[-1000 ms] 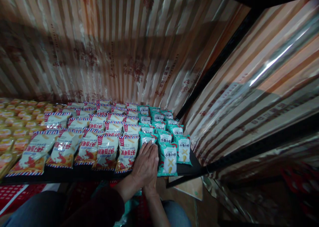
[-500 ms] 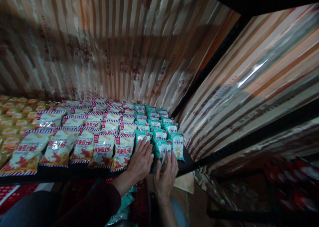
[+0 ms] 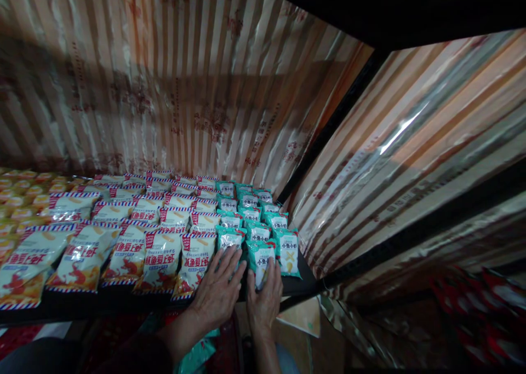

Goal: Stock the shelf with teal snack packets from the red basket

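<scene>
Teal snack packets point(image 3: 257, 220) lie in rows at the right end of a dark shelf point(image 3: 123, 303). My left hand point(image 3: 217, 292) rests flat on the front teal packet of the left row point(image 3: 229, 238), fingers stretched out. My right hand point(image 3: 265, 297) lies with spread fingers on the front teal packet of the middle row point(image 3: 261, 256), covering its lower half. White packets with red and blue striped edges point(image 3: 160, 256) fill the shelf to the left of the teal ones.
Yellow-orange packets point(image 3: 16, 199) lie at the far left. Striped shiny foil point(image 3: 184, 78) covers the back wall and the right side. A black frame post point(image 3: 329, 127) stands at the corner. More teal packets point(image 3: 197, 357) sit below, near my arms.
My right hand came out from under the left one and moved right onto the middle-row front packet. The left hand stayed on its packet. The view drifted, so the shelf sits lower.
</scene>
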`<state>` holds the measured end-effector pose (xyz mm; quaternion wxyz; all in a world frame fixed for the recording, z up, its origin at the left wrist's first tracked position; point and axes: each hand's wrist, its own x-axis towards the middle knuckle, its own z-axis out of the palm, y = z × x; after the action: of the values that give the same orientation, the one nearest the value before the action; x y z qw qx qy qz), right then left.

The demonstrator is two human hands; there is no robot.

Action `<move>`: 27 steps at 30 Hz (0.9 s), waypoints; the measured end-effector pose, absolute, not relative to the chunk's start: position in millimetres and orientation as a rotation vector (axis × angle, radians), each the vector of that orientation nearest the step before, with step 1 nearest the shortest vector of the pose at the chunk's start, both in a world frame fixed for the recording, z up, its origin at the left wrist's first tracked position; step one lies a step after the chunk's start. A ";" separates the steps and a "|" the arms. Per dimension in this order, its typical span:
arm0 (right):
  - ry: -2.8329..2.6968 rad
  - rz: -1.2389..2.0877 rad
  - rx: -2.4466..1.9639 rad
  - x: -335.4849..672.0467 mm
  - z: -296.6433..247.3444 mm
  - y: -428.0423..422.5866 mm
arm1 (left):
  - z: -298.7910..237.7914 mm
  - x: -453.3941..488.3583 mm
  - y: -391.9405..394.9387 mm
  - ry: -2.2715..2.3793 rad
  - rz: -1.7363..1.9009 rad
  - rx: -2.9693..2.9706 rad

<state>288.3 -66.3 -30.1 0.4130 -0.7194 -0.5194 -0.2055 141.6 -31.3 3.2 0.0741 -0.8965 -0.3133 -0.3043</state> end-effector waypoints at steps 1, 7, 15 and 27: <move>-1.302 -0.514 -1.808 287.9 -29.6 -65.6 | 1.6 141.1 -31.7 -0.944 -0.892 -2.692; -1.283 -0.536 -1.807 286.8 -25.5 -59.5 | -2.9 146.6 -31.8 -1.016 -0.854 -2.668; -1.275 -0.562 -1.827 287.9 -28.2 -52.5 | -3.9 154.8 -34.1 -1.019 -0.827 -2.692; -1.320 -0.481 -1.809 296.1 -32.0 -54.4 | -2.3 170.8 -33.8 -0.983 -0.910 -2.667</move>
<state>296.1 -54.4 -32.0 0.4126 -0.7195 -0.5249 -0.1912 170.8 -33.8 -2.3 0.0787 -0.8909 -0.3282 -0.3039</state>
